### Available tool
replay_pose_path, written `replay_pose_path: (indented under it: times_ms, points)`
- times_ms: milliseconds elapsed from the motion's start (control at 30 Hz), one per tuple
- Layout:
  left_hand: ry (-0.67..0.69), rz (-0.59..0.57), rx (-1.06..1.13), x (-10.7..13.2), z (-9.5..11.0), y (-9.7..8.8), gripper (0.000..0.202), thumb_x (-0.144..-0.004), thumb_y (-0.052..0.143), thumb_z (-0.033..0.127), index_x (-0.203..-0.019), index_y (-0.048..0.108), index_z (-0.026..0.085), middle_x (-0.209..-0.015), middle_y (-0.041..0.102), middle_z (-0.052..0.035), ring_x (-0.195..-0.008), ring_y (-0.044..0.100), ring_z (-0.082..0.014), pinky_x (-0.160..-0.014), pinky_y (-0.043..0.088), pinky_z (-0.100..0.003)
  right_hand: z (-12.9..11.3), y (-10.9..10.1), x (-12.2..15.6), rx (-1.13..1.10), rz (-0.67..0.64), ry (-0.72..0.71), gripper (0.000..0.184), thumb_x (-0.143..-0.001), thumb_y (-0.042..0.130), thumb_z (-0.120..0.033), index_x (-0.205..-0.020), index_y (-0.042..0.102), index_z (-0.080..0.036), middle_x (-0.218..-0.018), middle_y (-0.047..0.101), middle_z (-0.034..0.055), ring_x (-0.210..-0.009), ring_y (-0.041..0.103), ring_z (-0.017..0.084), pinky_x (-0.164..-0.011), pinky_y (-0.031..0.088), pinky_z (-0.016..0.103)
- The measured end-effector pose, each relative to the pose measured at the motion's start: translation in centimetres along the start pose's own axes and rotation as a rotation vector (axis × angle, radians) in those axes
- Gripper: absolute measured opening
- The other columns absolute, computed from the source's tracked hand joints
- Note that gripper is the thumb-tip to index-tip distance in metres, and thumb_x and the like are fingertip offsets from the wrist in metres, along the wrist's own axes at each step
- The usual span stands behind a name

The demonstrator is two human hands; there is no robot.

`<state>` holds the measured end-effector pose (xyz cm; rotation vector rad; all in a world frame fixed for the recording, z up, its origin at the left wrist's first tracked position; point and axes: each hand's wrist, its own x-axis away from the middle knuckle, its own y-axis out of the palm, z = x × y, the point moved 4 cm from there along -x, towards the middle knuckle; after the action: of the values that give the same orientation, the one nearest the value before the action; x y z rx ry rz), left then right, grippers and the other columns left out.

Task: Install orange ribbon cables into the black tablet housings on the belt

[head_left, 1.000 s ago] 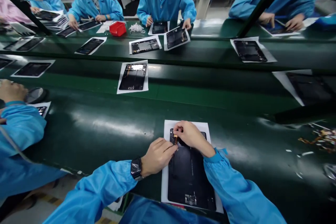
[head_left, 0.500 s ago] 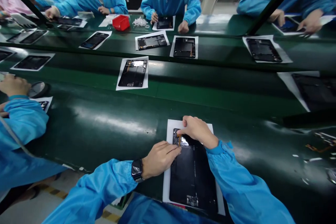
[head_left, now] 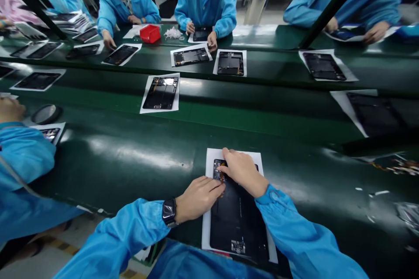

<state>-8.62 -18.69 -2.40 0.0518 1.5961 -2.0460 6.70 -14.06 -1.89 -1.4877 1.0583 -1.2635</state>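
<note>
The open tablet body (head_left: 238, 222) lies on a white sheet (head_left: 206, 222). At its far left corner, the left hand (head_left: 199, 198) pinches an orange ribbon cable (head_left: 221, 177); the right hand (head_left: 244, 172) sets its thumb there — grip hidden. Risk: uneven pull could crease the ribbon. Glossy green bench (head_left: 131, 174) beneath; scraps (head_left: 381, 192) right of the tablet, co-workers (head_left: 206, 6) beyond it.
</note>
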Motion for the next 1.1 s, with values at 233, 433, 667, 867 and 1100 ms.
replay_pose_path:
  times_ms: [233, 433, 667, 867, 1100]
  points:
    - [-0.047, -0.008, 0.055, 0.4, -0.2, -0.4, 0.024, -0.096, 0.048, 0.016, -0.118, 0.058, 0.013, -0.111, 0.065, -0.0088, -0.099, 0.064, -0.0196, -0.082, 0.054, -0.033, 0.5, 0.3, 0.3, -0.018, 0.09, -0.006, 0.028, -0.089, 0.066, -0.041, -0.101, 0.053, -0.019, -0.095, 0.065, 0.0052, -0.078, 0.066, 0.023, -0.056, 0.033, 0.032]
    - [-0.065, 0.063, 0.111, 0.6, -0.7, -0.8, 0.021, -0.095, 0.051, 0.016, -0.114, 0.06, 0.015, -0.115, 0.066, -0.007, -0.099, 0.065, -0.0172, -0.085, 0.055, -0.031, 0.6, 0.8, -0.3, -0.09, 0.043, -0.1, 0.025, -0.088, 0.067, -0.035, -0.101, 0.053, -0.02, -0.098, 0.064, 0.0049, -0.077, 0.065, 0.022, -0.058, 0.034, 0.031]
    - [-0.009, 0.03, 0.143, 0.0, -0.8, -1.2, 0.021, -0.099, 0.045, 0.015, -0.111, 0.062, 0.015, -0.118, 0.068, -0.0055, -0.104, 0.067, -0.0158, -0.088, 0.056, -0.029, 1.9, 1.3, -0.5, -0.22, 0.02, -0.092, 0.03, -0.084, 0.072, -0.037, -0.099, 0.05, -0.022, -0.095, 0.064, 0.0023, -0.079, 0.064, 0.022, -0.062, 0.032, 0.029]
    - [0.0, 0.012, 0.139, -0.4, -0.8, -1.5, 0.021, -0.098, 0.045, 0.016, -0.112, 0.062, 0.014, -0.118, 0.068, -0.0068, -0.103, 0.068, -0.0168, -0.088, 0.058, -0.03, 1.8, 1.2, -0.5, -0.264, 0.001, -0.046, 0.027, -0.084, 0.069, -0.036, -0.098, 0.05, -0.022, -0.095, 0.064, 0.002, -0.079, 0.063, 0.021, -0.061, 0.031, 0.03]
    - [0.011, -0.019, 0.139, 0.2, -0.6, -0.6, 0.024, -0.097, 0.047, 0.017, -0.117, 0.06, 0.013, -0.119, 0.068, -0.0076, -0.103, 0.067, -0.0166, -0.089, 0.057, -0.03, 2.2, 1.2, -0.4, -0.286, 0.025, -0.065, 0.028, -0.084, 0.069, -0.038, -0.098, 0.051, -0.022, -0.096, 0.065, 0.0017, -0.077, 0.063, 0.021, -0.059, 0.029, 0.029]
